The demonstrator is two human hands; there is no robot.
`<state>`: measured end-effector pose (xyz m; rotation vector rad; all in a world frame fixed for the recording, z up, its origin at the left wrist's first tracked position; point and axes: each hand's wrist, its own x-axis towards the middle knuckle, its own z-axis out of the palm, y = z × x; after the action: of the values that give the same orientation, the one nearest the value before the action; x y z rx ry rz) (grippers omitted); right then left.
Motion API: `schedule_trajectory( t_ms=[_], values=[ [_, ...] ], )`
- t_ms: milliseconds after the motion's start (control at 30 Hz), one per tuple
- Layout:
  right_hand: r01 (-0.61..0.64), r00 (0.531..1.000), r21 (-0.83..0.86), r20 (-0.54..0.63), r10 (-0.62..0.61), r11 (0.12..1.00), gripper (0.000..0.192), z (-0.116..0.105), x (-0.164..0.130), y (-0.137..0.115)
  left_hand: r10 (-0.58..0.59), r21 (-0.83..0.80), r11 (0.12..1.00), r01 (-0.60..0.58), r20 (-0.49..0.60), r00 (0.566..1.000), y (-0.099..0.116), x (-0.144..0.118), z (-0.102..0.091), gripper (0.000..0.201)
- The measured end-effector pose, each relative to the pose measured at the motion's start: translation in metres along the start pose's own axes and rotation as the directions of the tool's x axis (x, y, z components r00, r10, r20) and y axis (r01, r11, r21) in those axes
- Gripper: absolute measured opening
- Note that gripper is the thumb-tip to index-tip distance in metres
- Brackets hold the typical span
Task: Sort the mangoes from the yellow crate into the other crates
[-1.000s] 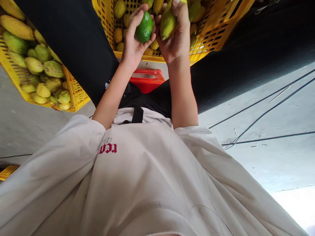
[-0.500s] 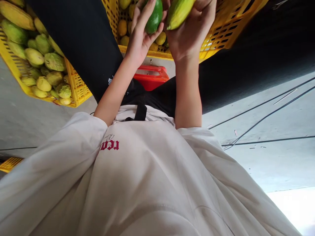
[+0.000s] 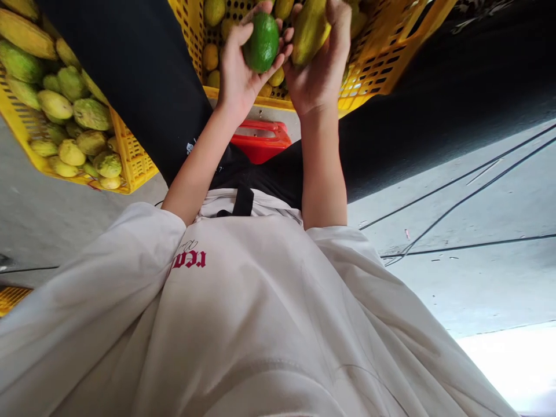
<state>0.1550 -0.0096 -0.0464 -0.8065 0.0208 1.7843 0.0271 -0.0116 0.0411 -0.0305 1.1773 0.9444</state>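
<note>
My left hand [image 3: 241, 75] is curled round a glossy dark-green oval fruit [image 3: 262, 43], its thumb and fingers along the sides. A longer yellow-green fruit [image 3: 309, 35] with a tapering end lies in my right hand [image 3: 319, 75], the thumb over its far side. Both hands are close together above a yellow slotted crate [image 3: 273, 103], and the fingertips of the left hand are near the long fruit. Inside that crate lie several yellowish fruits [image 3: 211, 57], partly hidden by the hands.
At the left stands another yellow crate [image 3: 134, 153] holding several green and yellow fruits [image 3: 92, 114]. A red plastic stool or handle-like piece [image 3: 264, 147] shows between my legs. Black cables [image 3: 452, 202] run across the grey floor [image 3: 490, 231] at the right.
The hands have come slightly lower in view, and both fruits show more fully. The long fruit has turned more upright in the right hand. The view has shifted a little.
</note>
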Motion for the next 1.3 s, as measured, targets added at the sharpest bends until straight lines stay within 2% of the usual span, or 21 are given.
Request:
schedule_trajectory(
  t_ms=[67,133,200,333,467,633,867,1000,1133,1233,1300],
  values=[
    [0.016,1.000,0.033,-0.017,-0.015,0.999,0.020,0.008,-0.007,-0.006,-0.024,-0.086,0.996,0.026,0.029,0.999,0.001,0.001,-0.003,0.057],
    [-0.002,0.999,0.096,-0.032,0.005,0.995,0.011,0.016,-0.015,-0.011,-0.019,-0.106,0.994,0.021,0.019,1.000,0.000,0.004,-0.005,0.053],
    [-0.050,0.996,0.133,-0.063,0.059,0.990,0.018,0.021,-0.019,-0.014,0.026,-0.070,0.997,-0.026,-0.004,1.000,-0.003,0.007,-0.007,0.041],
    [-0.048,0.983,-0.001,-0.175,0.047,0.999,0.015,0.026,-0.020,-0.009,0.111,-0.009,0.994,-0.111,-0.034,0.993,-0.006,0.009,-0.006,0.026],
    [0.001,0.968,-0.125,-0.248,-0.032,0.992,0.026,0.032,-0.023,-0.003,0.006,-0.033,0.999,-0.010,-0.112,0.994,-0.003,0.009,-0.006,0.024],
    [-0.002,0.974,-0.230,-0.222,-0.050,0.973,0.050,0.047,-0.034,-0.012,-0.054,-0.089,0.995,0.040,-0.151,0.987,0.000,0.008,-0.011,0.038],
    [0.012,0.988,-0.121,-0.154,-0.031,0.993,0.046,0.049,-0.037,-0.020,0.012,-0.178,0.984,-0.028,-0.089,0.996,0.002,0.009,-0.015,0.038],
    [-0.007,0.977,-0.179,-0.213,-0.032,0.984,0.039,0.052,-0.039,-0.021,0.018,-0.141,0.989,-0.035,-0.121,0.992,0.000,0.014,-0.015,0.032],
    [-0.048,0.973,-0.240,-0.233,-0.009,0.970,0.037,0.052,-0.041,-0.016,0.018,-0.097,0.995,-0.035,-0.166,0.986,-0.001,0.013,-0.019,0.014],
    [-0.049,0.980,-0.260,-0.198,-0.004,0.964,0.043,0.049,-0.037,-0.009,0.026,-0.065,0.997,-0.035,-0.138,0.990,-0.001,0.011,-0.022,0.006],
    [-0.052,0.983,-0.299,-0.185,-0.004,0.953,0.044,0.046,-0.034,-0.004,0.042,-0.044,0.998,-0.046,-0.095,0.995,-0.001,0.012,-0.025,0.009]
  ],
)
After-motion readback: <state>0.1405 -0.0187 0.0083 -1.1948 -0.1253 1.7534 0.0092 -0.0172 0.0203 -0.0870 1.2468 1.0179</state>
